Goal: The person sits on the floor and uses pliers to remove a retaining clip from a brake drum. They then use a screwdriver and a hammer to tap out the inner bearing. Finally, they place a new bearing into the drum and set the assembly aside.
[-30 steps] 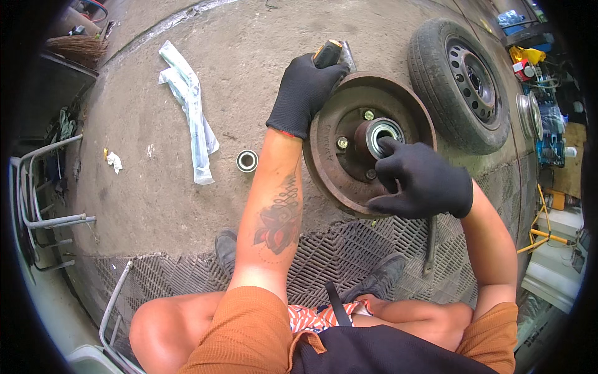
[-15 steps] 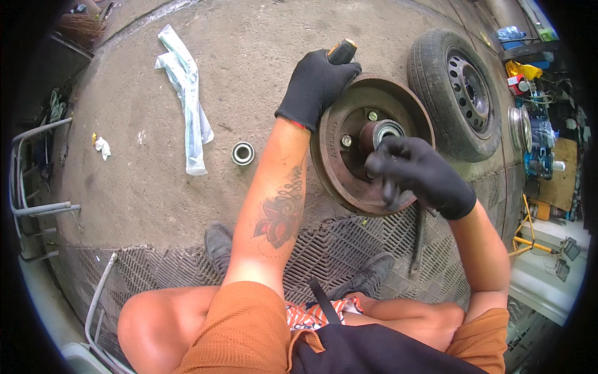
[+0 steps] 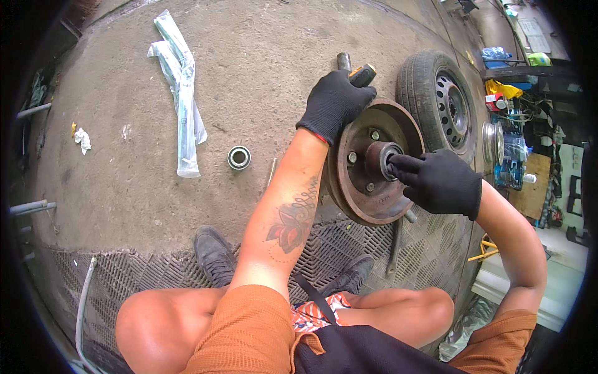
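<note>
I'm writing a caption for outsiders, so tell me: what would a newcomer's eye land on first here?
Probably the brown metal drum right of centre, with the black-gloved right hand putting its fingertips to the hub's opening. Next, the left hand by the drum's upper edge, gripping a black-and-orange handle. Then the tyred wheel behind the drum at upper right, and a loose metal ring on the floor left of centre.

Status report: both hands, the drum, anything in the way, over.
Left hand closed on handle at drum rim. Right hand fingertips at hub mouth. Drum tilted, hub facing right hand. Wheel beyond, not blocking hands.
</note>
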`<action>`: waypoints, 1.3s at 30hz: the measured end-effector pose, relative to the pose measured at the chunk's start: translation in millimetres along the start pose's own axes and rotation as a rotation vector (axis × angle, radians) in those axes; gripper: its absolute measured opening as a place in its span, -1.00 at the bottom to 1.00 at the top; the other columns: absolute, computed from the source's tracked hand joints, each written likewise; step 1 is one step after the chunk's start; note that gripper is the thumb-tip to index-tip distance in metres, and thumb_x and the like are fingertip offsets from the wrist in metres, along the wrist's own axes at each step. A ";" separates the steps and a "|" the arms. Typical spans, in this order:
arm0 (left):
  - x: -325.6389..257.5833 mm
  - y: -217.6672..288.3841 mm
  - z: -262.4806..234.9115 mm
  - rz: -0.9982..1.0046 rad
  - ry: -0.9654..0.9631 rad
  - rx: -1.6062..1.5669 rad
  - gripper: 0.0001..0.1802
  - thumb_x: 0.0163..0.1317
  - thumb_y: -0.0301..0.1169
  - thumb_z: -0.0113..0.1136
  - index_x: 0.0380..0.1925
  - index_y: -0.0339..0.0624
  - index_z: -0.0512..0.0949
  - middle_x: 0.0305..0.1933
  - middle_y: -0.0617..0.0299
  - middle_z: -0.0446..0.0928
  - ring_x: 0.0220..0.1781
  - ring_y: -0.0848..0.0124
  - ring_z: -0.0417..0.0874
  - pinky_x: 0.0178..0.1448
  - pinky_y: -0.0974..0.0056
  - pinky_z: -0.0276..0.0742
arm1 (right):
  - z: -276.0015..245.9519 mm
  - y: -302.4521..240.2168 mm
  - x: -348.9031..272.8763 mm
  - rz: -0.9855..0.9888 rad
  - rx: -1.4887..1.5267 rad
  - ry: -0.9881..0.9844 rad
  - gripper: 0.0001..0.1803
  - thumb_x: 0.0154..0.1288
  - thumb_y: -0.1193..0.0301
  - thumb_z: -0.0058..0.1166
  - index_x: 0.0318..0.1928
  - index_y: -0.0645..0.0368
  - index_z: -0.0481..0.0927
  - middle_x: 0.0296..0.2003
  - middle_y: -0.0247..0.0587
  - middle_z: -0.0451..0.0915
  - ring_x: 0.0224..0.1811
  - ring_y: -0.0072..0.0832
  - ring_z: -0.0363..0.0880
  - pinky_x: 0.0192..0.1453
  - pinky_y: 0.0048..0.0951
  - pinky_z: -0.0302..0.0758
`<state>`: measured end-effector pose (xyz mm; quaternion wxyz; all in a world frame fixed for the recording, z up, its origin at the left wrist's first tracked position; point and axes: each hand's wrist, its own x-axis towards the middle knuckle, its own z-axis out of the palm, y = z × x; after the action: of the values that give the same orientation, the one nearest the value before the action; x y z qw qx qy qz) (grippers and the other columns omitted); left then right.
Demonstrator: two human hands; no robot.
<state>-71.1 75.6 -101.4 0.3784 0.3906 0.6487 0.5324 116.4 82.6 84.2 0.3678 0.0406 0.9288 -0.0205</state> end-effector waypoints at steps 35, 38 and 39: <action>9.0 4.1 -15.4 -0.148 -0.248 -0.295 -0.50 0.09 -0.02 0.26 -0.24 -0.29 0.66 -0.28 -0.20 0.67 -0.13 -0.11 0.71 -0.04 0.02 0.60 | -36.4 21.4 49.2 -0.088 0.391 -0.490 -0.37 0.26 0.05 0.26 0.15 0.27 0.49 -0.12 0.17 0.64 -0.14 -0.10 0.72 -0.06 -0.11 0.63; 7.5 6.5 -12.6 -0.140 -0.239 -0.335 -0.48 0.08 -0.01 0.27 -0.22 -0.30 0.66 -0.26 -0.20 0.67 -0.12 -0.11 0.71 -0.03 0.03 0.61 | 4.5 36.3 31.4 0.138 1.141 -0.438 -0.37 0.29 0.17 0.31 0.22 0.27 0.43 -0.10 0.05 0.63 -0.04 -0.25 0.69 0.04 -0.17 0.61; 7.2 5.4 -12.9 -0.139 -0.237 -0.333 -0.50 0.09 -0.03 0.28 -0.24 -0.31 0.66 -0.29 -0.17 0.67 -0.15 -0.06 0.72 -0.05 0.05 0.60 | 13.0 36.3 26.0 0.198 1.241 -0.392 -0.37 0.29 0.19 0.32 0.24 0.27 0.41 -0.10 0.02 0.63 -0.03 -0.26 0.69 0.05 -0.17 0.61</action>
<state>-85.2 77.8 -94.7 0.5471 0.3369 0.5281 0.5553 109.7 119.4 56.6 0.4385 0.3261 0.6522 -0.5254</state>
